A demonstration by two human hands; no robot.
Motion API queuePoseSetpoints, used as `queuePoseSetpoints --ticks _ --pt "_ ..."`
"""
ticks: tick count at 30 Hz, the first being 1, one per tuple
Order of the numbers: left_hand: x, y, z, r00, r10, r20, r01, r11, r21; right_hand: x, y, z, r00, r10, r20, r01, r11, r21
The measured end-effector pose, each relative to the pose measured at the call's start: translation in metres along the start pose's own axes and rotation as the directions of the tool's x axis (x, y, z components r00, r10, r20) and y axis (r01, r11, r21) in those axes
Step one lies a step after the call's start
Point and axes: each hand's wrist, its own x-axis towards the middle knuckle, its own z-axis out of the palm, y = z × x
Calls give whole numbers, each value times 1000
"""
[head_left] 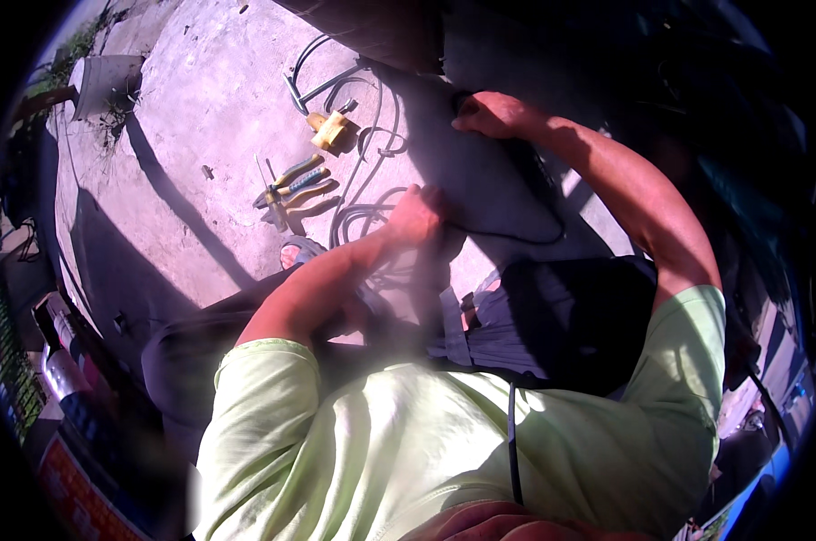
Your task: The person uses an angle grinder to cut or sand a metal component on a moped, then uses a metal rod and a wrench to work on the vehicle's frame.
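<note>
My left hand is closed low over the ground, between my knees. A thin dark cable comes out beside its fingers and curves off to the right. Further forward, my right hand is closed in a pinch at the edge of a dark shadow; what sits in its fingertips is too dark to make out. Loops of grey cable lie left of my left hand. Pliers with yellow and blue handles rest on the concrete further left, beside a second yellow-handled tool.
A yellow block-shaped object and a T-shaped metal bar lie ahead on the concrete. A large dark rounded object stands at the far edge. A pale bucket-like container is at the far left.
</note>
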Motion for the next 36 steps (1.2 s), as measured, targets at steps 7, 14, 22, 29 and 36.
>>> queuePoseSetpoints --ticks 7,14,22,29,36 --pt "-3 -29 -16 997 64 33 -49 935 -351 21 7 1 996 49 77 -53 997 59" --pt "16 -149 -103 896 -267 -355 163 941 -298 32 -7 7 999 -46 -2 46 998 -39" --pt "-38 -200 -199 557 -829 -47 333 274 -902 82 23 37 977 -116 179 68 966 250" --pt "-88 -194 -184 732 -676 83 346 264 -901 153 109 94 791 -572 218 183 561 808" --pt "-120 -148 -115 672 -736 -75 694 662 -283 108 12 67 962 -15 273 -65 957 282"
